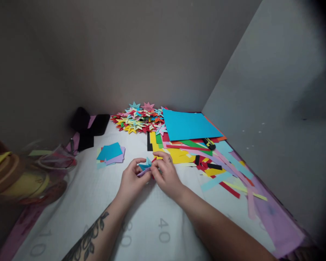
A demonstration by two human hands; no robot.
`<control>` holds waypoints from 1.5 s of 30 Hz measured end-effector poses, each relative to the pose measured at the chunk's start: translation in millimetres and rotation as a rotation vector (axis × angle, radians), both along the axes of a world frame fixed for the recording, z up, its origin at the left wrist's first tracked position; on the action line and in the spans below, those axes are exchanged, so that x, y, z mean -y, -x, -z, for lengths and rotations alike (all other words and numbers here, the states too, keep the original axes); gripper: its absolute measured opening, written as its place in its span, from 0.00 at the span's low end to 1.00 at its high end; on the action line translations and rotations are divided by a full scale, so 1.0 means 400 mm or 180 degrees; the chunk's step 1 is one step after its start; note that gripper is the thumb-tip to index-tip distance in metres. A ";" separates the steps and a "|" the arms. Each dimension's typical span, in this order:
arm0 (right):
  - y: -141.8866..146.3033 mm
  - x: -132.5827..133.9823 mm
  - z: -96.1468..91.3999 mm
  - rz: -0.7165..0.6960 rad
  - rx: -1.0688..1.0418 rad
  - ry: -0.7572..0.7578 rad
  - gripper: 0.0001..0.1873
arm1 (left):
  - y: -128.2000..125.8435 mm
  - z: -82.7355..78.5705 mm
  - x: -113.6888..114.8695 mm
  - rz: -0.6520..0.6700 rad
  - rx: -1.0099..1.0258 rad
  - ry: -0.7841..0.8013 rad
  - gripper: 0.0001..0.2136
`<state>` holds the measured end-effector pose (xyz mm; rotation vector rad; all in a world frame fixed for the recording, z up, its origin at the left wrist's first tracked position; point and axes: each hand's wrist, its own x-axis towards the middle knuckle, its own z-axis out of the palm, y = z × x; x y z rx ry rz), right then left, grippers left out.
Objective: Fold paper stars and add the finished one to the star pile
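Observation:
Both hands meet over the middle of the white mat. A folded paper star (144,166) in blue, lilac and red is between them. My left hand (134,177) is closed around its left side, thumb below and index finger above. At its right side, my right hand (165,172) pinches the paper with thumb and fingers, hiding part of the red points. To the left of the hands lies a small stack of cut paper squares (110,152), blue on top, lilac and paler ones underneath.
A heap of finished paper stars (136,119) lies against the back wall. Right of it are a large blue sheet (191,125), a utility knife (209,144) and scattered paper strips (229,188). Dark flat objects (100,124) and a blurred yellowish container (27,179) stand at left.

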<state>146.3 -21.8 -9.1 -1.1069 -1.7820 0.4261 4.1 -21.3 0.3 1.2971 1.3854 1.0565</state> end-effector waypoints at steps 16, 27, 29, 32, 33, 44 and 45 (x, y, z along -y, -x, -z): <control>0.017 -0.013 0.015 -0.0191 -0.2243 0.1747 0.13 | -0.004 -0.009 -0.006 0.0289 0.0312 0.0308 0.22; 0.020 -0.019 0.033 -0.0382 -0.2451 0.1920 0.20 | 0.008 0.001 -0.014 -0.0033 0.1034 0.0469 0.27; 0.016 -0.018 0.028 -0.0352 -0.2546 0.1872 0.19 | 0.005 -0.008 -0.013 0.0001 0.1179 0.0510 0.29; 0.010 -0.017 0.020 -0.0301 -0.2411 0.1803 0.20 | 0.003 -0.015 -0.014 0.0019 0.1254 0.0561 0.30; 0.007 -0.017 0.019 -0.0271 -0.2323 0.1791 0.21 | 0.003 -0.014 -0.015 0.0047 0.1231 0.0562 0.30; 0.003 -0.015 0.035 -0.0126 -0.1909 0.1343 0.20 | 0.014 0.010 -0.020 0.0008 0.0513 0.0318 0.23; 0.006 -0.014 0.037 -0.0139 -0.1919 0.1362 0.20 | 0.015 0.011 -0.021 -0.0012 0.0505 0.0290 0.22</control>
